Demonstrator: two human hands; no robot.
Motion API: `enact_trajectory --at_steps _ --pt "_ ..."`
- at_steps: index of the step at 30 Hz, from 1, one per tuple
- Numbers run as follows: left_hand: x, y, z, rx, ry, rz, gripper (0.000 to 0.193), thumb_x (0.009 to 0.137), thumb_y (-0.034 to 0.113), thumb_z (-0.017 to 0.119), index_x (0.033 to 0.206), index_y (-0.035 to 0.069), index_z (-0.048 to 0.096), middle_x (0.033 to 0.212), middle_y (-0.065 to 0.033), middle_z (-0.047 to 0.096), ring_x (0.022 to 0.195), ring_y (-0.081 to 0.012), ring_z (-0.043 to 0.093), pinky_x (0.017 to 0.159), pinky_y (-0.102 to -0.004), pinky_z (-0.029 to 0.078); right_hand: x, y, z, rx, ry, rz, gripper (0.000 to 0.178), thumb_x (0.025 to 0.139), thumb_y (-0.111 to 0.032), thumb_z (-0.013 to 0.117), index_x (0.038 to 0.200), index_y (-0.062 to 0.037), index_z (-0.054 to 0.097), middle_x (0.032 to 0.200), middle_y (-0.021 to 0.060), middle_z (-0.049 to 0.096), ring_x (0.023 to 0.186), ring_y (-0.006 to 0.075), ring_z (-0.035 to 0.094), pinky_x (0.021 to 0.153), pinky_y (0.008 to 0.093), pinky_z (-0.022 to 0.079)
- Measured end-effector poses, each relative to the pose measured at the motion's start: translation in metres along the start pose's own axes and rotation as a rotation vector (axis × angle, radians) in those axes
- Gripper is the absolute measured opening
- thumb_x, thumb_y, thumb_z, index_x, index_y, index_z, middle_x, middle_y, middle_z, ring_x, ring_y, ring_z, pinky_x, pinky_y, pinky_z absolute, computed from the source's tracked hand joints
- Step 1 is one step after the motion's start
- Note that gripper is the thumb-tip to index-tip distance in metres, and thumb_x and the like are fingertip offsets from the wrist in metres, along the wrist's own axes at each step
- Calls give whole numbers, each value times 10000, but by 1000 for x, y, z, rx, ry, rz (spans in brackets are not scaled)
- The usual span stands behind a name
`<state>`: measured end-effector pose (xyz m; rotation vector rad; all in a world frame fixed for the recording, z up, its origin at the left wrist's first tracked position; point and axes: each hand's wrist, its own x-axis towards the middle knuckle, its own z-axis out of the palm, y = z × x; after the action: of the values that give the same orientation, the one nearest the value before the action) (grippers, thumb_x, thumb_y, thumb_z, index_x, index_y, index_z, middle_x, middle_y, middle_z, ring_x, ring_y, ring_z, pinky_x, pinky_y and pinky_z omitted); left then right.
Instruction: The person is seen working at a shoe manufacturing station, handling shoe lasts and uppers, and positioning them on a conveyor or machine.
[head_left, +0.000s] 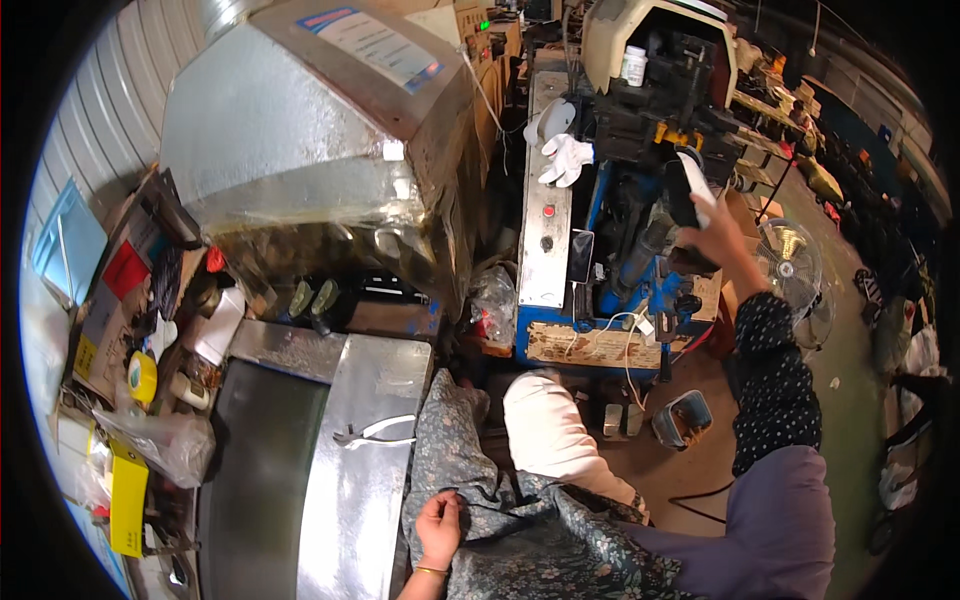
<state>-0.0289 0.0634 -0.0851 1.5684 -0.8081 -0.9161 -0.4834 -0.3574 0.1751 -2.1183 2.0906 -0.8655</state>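
My left hand [438,525] lies on the dark floral cloth [520,545] over my lap, its fingers curled and pressed together; whatever they may hold is hidden. Out to the right, my right arm reaches up to the blue and black machine [640,255]. There my right hand [718,238] has its fingers at the lower end of a long, flat white piece [694,182], which leans against the machine's dark head below some yellow parts [678,135]. Pliers with white handles [378,433] rest on the metal surface to the left of my lap.
A big metal hood [300,130] covers a conveyor belt [262,450] at left. White gloves [566,160] and a phone [580,256] are on the machine's side panel. A fan [790,265] stands at right, a small bin [684,420] on the floor. Clutter lines the left wall.
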Motion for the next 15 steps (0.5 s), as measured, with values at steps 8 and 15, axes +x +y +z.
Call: enact_trajectory --at_steps 8,15 --pt "-1 1 -2 -61 -22 -60 154 962 74 587 1051 -35 651 887 -62 690 781 -104 632 731 -241 520 -35 -14 27 -169 149 59 716 779 -353 671 1455 -316 436 1545 290 222 1282 517 394 1070 477 375" --pt "3 0 1 -161 -65 -101 159 966 67 575 1071 -34 639 945 -75 690 802 -123 636 762 -262 530 -21 -21 23 -83 158 75 711 734 -323 683 1419 -312 493 1553 243 246 1189 500 455 1021 471 431"
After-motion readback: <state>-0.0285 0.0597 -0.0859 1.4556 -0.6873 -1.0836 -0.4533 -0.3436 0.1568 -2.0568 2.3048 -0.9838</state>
